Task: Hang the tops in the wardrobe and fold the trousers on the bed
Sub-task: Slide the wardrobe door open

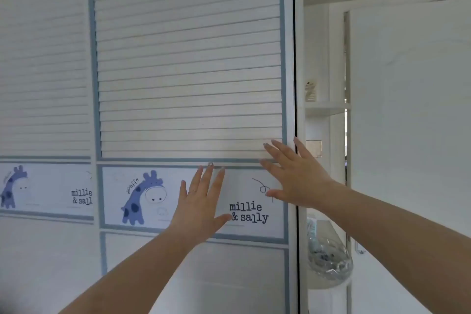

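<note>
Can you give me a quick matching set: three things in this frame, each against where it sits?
Things:
1. left hand
2. right hand
3. glass bowl

Places:
A. on the shelf right of the wardrobe door
B. flat on the giraffe panel
C. at the door's right edge, over the slats

Pairs: 1-B, 2-C, 3-A

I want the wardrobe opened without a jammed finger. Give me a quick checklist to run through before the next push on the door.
1. Left hand flat on the white sliding wardrobe door with blue trim: ok.
2. Right hand flat by the door's right edge: ok.
3. Right fingers clear of the edge gap: not ok, one finger lies over it.
4. Door open: not ok, only a narrow dark gap shows.
5. Tops ready nearby: cannot tell.
</note>
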Demonstrator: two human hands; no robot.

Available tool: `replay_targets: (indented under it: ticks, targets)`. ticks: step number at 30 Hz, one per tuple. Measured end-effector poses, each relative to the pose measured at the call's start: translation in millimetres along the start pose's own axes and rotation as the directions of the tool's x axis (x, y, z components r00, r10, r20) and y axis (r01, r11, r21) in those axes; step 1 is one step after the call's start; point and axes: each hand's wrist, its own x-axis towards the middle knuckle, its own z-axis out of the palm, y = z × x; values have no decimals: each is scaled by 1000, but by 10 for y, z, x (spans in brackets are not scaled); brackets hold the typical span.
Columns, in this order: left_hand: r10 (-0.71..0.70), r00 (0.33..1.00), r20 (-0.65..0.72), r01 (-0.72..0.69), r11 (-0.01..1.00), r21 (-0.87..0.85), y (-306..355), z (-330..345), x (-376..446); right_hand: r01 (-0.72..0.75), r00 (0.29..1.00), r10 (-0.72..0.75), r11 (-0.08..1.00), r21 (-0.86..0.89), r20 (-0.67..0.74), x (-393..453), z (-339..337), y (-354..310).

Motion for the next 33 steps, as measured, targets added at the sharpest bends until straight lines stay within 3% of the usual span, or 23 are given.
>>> replay_targets:
  ticks: [4, 7, 10, 15, 22, 28, 33]
  targets:
    - [-8, 998, -58, 5, 999, -39, 77, 254, 613, 90, 991, -103, 986, -143, -85, 540, 374, 198]
    - [112, 960, -257, -111, 994, 18, 90, 318, 838, 98, 972, -128, 983, -155, -199, 756, 520, 224]
    - [184, 924, -335, -174, 983, 57, 22, 502, 1004, 114, 939, -157, 981, -154, -305, 896, 668, 181]
    - [153, 914, -376, -133, 988, 78, -103, 785, 1145, 101, 901, -175, 974, -201, -396, 1074, 823, 141]
    - [151, 899, -411, -128, 988, 82, -332, 926, 1143, 96, 910, -165, 976, -195, -381, 1201, 793, -27]
    - [135, 907, -399, -122, 991, 57, -642, 906, 1081, 143, 907, -170, 985, -97, -386, 1383, 709, -270]
    - [148, 907, -395, -135, 989, 61, -950, 897, 1023, 154, 857, -110, 987, 46, -504, 1534, 615, -479]
